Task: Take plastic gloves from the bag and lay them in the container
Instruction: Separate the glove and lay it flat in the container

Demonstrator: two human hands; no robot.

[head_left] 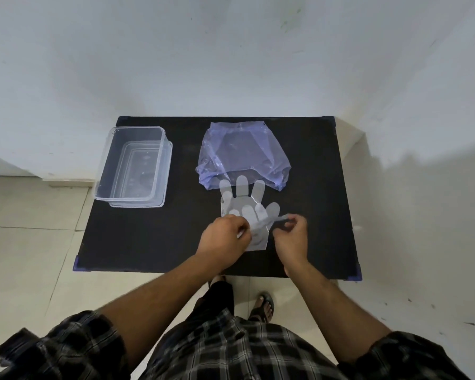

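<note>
A bluish see-through plastic bag [243, 153] lies flat at the back middle of the black table [154, 242]. Just in front of it lie thin clear plastic gloves [242, 198], overlapping, fingers pointing away from me. My left hand [225, 237] pinches the near left edge of the gloves. My right hand [290, 234] pinches a thin stretched strip of glove plastic at their right side. A clear rectangular container [133, 165] stands at the table's back left, with nothing visible inside.
A white wall rises right behind the table. Pale floor tiles lie to the left and right. My sandalled feet [262, 304] stand at the table's near edge, below my checked shirt.
</note>
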